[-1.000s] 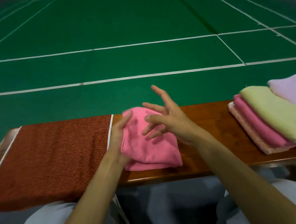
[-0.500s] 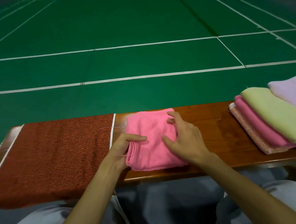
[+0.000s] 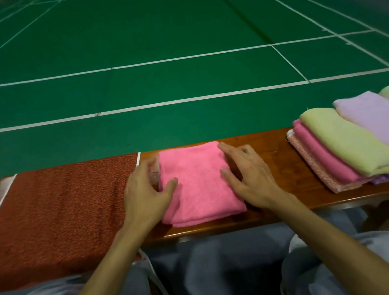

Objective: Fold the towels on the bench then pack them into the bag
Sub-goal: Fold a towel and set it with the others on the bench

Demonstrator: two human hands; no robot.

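On the bench [image 3: 274, 155], I see the folded pink towel [image 3: 196, 181], left hand [image 3: 143, 192] flat at its left edge, right hand [image 3: 248, 175] at its right, fingers straight, slightly spread.

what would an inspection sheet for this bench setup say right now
surface: glossy wooden bench, its left part covered by red patterned fabric with white edging; whether that is the bag cannot be told
job's things: pink towel folded, lying flat mid-bench; towel stack at right, yellow-green, pink and lilac overlapping
clutter: nothing seen
grips: left hand at the towel's left edge, thumb on it; right hand flat on its right edge, fingers straight
cables: nothing seen
surroundings: green court floor with white lines; grey-clad knees below the bench
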